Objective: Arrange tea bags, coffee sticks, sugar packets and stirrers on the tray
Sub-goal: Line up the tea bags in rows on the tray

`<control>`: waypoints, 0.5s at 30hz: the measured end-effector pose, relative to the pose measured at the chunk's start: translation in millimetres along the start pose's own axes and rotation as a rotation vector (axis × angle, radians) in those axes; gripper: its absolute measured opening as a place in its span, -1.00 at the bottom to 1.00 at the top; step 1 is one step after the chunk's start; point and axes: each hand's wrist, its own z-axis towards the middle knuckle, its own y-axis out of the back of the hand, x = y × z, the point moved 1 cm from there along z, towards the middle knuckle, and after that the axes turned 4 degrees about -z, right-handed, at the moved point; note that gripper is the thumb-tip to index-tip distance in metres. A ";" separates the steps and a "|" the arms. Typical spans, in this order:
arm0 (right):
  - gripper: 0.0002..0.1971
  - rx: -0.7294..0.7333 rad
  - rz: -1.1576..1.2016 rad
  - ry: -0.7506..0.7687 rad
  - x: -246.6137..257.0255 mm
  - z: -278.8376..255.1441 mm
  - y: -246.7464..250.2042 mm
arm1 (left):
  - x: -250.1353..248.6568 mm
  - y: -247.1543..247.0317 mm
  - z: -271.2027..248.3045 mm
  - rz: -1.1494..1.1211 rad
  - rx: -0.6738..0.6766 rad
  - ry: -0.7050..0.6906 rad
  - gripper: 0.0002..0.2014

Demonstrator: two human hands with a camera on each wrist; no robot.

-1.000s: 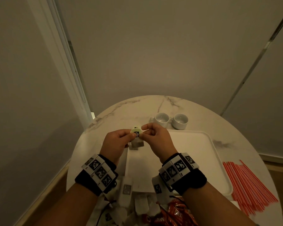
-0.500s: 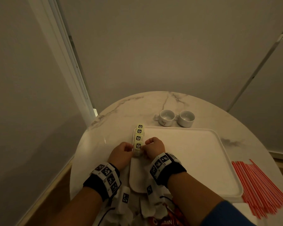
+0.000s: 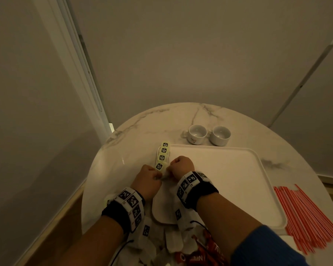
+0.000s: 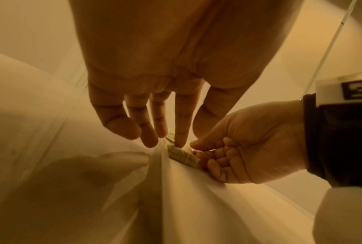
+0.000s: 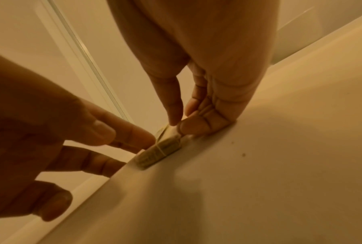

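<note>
A white tray (image 3: pixel 219 179) lies on the round marble table. A row of tea bags (image 3: pixel 163 151) with green tags runs along the tray's left rim. Both hands meet at the nearest tea bag (image 3: pixel 159 167), which lies on the rim (image 4: pixel 182 155) (image 5: pixel 159 151). My left hand (image 3: pixel 158 176) (image 4: pixel 186 142) pinches its left end with thumb and index finger. My right hand (image 3: pixel 169 169) (image 5: pixel 176 127) pinches its upper part between thumb and index, with the other fingers resting on the tray.
Two white cups (image 3: pixel 197 134) (image 3: pixel 220 135) stand behind the tray. Red stirrers (image 3: pixel 306 214) lie in a heap at the right. Loose tea bags (image 3: pixel 146 230) and red coffee sticks (image 3: pixel 200 256) lie at the near edge under my wrists. A wall stands close on the left.
Both hands have lowered the tea bag from above the tray onto its left rim, at the near end of the row. Over the last half second they barely moved.
</note>
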 end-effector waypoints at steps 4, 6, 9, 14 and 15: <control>-0.81 0.032 -0.048 -0.010 0.6 0.6 1.1 | -0.8 1.5 3.5 -0.040 -0.045 -0.011 -0.73; -0.77 0.053 -0.076 -0.012 0.2 0.6 1.8 | -3.0 2.7 6.3 -0.095 -0.077 -0.015 -0.79; -0.72 0.080 -0.095 -0.004 0.0 1.4 -0.4 | -1.5 2.1 10.0 -0.117 -0.089 0.000 -0.90; -0.79 0.058 -0.127 0.014 -3.3 3.1 -0.7 | 1.7 -2.7 13.6 -0.126 -0.089 0.006 -0.90; -0.81 0.053 -0.132 0.020 -3.9 3.4 -1.6 | 1.3 -2.7 13.6 -0.125 -0.083 0.001 -0.86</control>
